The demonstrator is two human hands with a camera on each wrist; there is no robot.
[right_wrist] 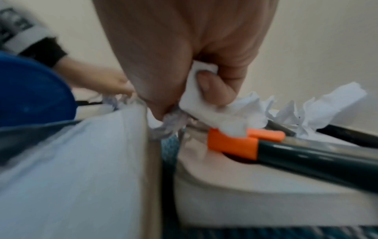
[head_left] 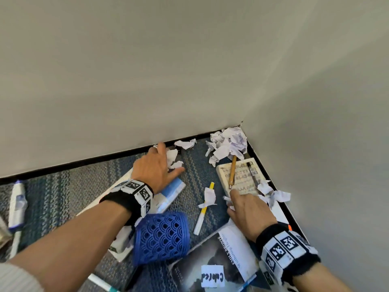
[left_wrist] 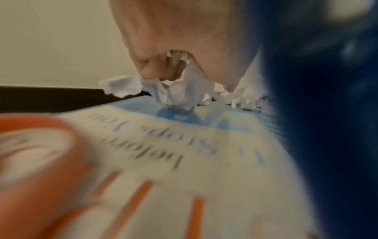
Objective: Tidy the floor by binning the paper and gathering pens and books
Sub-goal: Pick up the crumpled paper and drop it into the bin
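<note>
My left hand (head_left: 171,159) reaches to the baseboard and grips white paper scraps (head_left: 173,157) over a blue-and-white book (head_left: 173,189). In the left wrist view its curled fingers (left_wrist: 155,67) hold the scraps (left_wrist: 180,92). At the right, my right hand (head_left: 234,202) pinches a paper scrap (right_wrist: 194,95) between thumb and fingers beside a cream book (head_left: 242,182). A brown pen (head_left: 232,171) and a black pen (head_left: 251,170) lie on that book. More crumpled paper (head_left: 229,144) is piled in the corner. A yellow pen (head_left: 205,209) lies on the carpet under a scrap.
A blue mesh bin (head_left: 162,239) lies on its side between my forearms. A dark book (head_left: 219,260) sits in front of my right wrist. An orange-capped dark marker (right_wrist: 302,153) rests on paper near the right wall. A white marker (head_left: 16,205) lies far left. Walls close the corner.
</note>
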